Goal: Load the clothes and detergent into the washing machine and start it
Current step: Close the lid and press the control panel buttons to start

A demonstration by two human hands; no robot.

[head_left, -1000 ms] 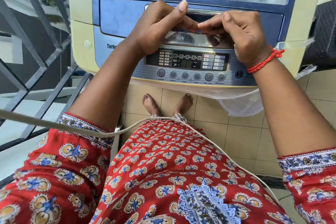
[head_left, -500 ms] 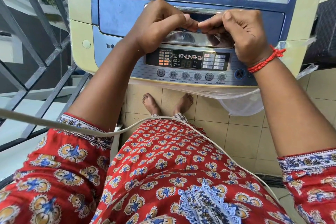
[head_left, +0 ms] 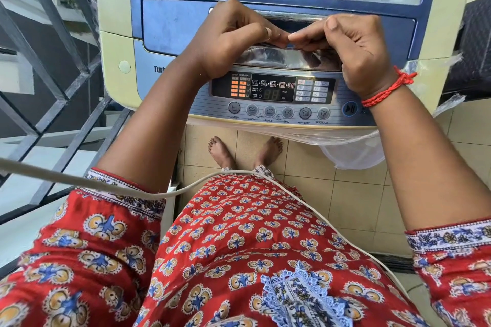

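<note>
Left hand (head_left: 233,37) and right hand (head_left: 353,48), fingers curled over lid handle (head_left: 289,17) at 12 o'clock of washing machine (head_left: 117,42) control panel (head_left: 273,90).

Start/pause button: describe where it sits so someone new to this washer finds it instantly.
Find the washing machine's control panel along its front edge, below the lid handle. A row of six grey round buttons runs under the display. The start/pause button sits alone past their right end, beside the right hand: blue-ringed, with a play/pause symbol.
</note>
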